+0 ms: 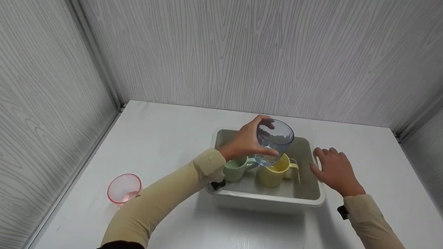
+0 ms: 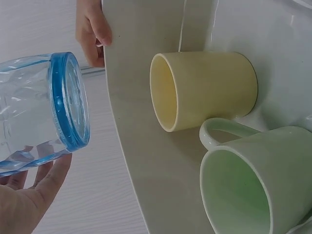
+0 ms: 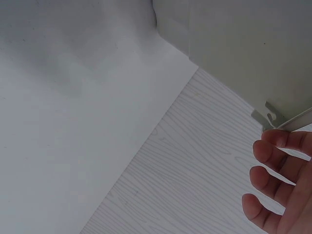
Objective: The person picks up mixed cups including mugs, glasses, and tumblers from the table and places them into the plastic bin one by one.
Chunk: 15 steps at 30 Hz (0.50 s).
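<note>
In the head view my left hand (image 1: 246, 140) grips a clear blue-tinted plastic cup (image 1: 274, 139) by its side, thumb and fingers spread around it. The cup is tilted above a pale grey-green bin (image 1: 308, 188). Below it, inside the bin, are a yellow mug (image 1: 271, 177) and a light green mug (image 1: 234, 170), the green one partly hidden by my left wrist. My right hand (image 1: 335, 170) is at the bin's right rim, its fingers (image 3: 262, 151) loosely bent. One fingertip appears to touch the rim in the right wrist view.
A clear pink-rimmed cup (image 1: 124, 188) stands on the white table (image 1: 168, 232) at left, beside my left forearm. Behind the yellow mug a further handle shows, its owner mostly hidden. Wood-grained panels (image 1: 228, 45) enclose the table at the back and both sides.
</note>
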Motion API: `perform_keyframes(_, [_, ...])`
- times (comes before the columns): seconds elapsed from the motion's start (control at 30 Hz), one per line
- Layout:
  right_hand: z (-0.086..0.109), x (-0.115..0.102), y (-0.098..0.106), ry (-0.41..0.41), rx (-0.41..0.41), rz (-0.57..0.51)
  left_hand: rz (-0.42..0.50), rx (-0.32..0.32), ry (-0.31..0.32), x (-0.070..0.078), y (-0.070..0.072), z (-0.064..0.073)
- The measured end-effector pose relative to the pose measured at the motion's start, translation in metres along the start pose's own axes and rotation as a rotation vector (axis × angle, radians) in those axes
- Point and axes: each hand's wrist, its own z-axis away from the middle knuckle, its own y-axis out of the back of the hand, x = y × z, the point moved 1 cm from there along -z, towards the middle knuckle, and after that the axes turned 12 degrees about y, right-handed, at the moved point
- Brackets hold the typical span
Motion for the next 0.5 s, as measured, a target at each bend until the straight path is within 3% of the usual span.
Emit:
perform_keyframes(0.27, [-0.0011, 0.0000, 0.0004, -0.010, -0.016, -0.001, -0.003, -0.022, 0.008, 0.0022, -0.0048, -0.0041])
perform_keyframes(0.5, [-0.0005, -0.0006, 0.0003, -0.010, -0.022, 0.003, -0.027, -0.082, 0.023, 0.0035, -0.0092, -0.0059])
